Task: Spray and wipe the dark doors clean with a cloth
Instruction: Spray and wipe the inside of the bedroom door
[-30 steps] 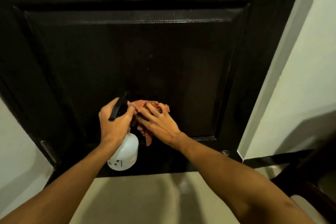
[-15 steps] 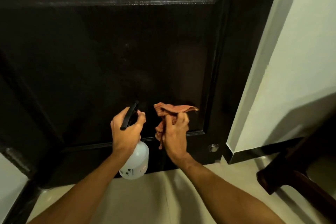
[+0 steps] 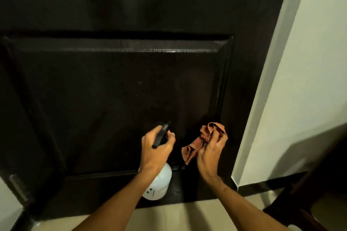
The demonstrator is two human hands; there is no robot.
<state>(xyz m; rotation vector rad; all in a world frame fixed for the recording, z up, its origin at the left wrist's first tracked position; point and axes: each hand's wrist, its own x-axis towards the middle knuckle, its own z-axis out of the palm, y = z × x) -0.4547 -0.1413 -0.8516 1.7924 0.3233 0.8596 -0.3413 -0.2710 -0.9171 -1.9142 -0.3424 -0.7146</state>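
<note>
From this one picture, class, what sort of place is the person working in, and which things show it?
Probably indoors in a home, at a doorway: a dark panelled door, a pale painted wall with a dark skirting board, and a light tiled floor.

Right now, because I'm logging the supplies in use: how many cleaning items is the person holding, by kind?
spray bottle: 1, gripped by the left hand
cloth: 1, held by the right hand
Total: 2
</note>
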